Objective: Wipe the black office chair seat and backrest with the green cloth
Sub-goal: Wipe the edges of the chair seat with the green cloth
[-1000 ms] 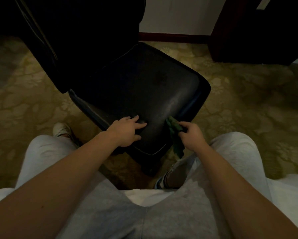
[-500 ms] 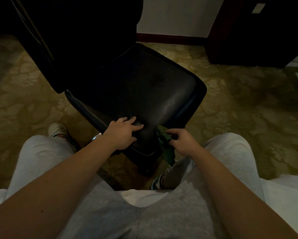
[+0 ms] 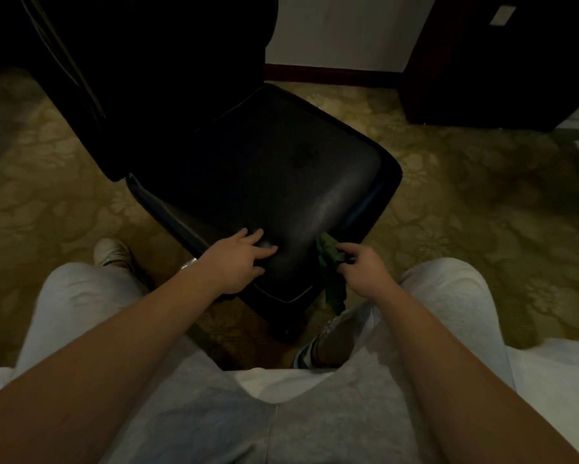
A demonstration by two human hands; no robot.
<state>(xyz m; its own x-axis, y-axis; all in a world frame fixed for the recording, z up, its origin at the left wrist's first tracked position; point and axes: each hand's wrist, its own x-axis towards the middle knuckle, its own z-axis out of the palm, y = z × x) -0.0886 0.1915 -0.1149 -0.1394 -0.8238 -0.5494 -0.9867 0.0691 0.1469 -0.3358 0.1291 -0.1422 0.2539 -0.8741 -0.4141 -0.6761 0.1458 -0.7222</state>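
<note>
The black office chair's seat (image 3: 281,175) fills the middle of the head view, turned at an angle, with its dark backrest (image 3: 154,72) rising at the upper left. My left hand (image 3: 237,262) rests on the seat's near corner with its fingers spread over the leather. My right hand (image 3: 361,266) pinches the green cloth (image 3: 330,272) against the seat's near right edge. Most of the cloth hangs down beside the seat.
Patterned yellow-green carpet (image 3: 465,212) surrounds the chair. A dark wooden cabinet (image 3: 502,61) stands at the upper right, with a white wall and dark baseboard (image 3: 331,73) behind the chair. My knees in grey trousers flank the seat's near corner; shoes show on the floor.
The cloth slid left along the seat's near edge in my right hand, then back a little to the right. My left hand stayed on the seat corner.
</note>
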